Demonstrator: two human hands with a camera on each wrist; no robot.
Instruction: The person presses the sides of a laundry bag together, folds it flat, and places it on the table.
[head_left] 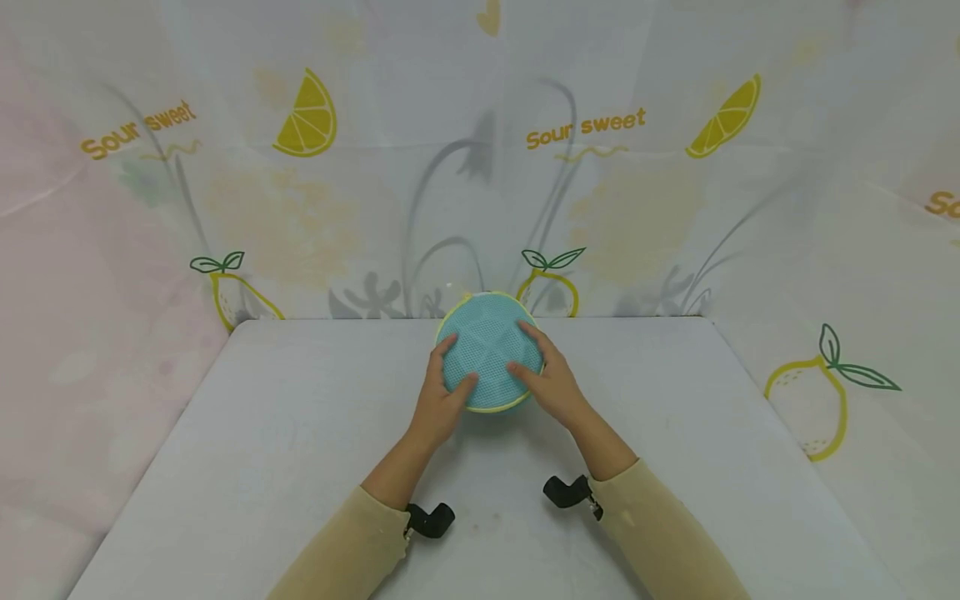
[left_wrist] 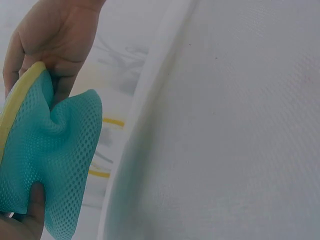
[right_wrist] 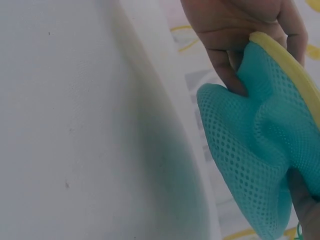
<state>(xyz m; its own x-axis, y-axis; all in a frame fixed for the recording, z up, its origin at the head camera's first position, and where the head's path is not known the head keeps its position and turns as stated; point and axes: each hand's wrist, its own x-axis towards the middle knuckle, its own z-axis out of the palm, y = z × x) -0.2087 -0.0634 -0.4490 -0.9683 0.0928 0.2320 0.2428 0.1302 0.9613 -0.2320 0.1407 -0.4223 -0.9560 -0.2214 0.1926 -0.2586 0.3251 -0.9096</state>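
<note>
As your left hand [head_left: 437,403] and right hand [head_left: 558,388] grip opposite sides of the blue mesh bag [head_left: 489,350], fingers [head_left: 538,339] half-curled round it, it hangs above the bench [head_left: 315,417]. Slacken either grip and that soft mesh could sag and slip!

Yellow-edged teal mesh item [left_wrist: 72,140], gripped by right hand [left_wrist: 57,37] above, left hand [left_wrist: 25,222] below, pale tabletop [left_wrist: 230,125] beside
</note>
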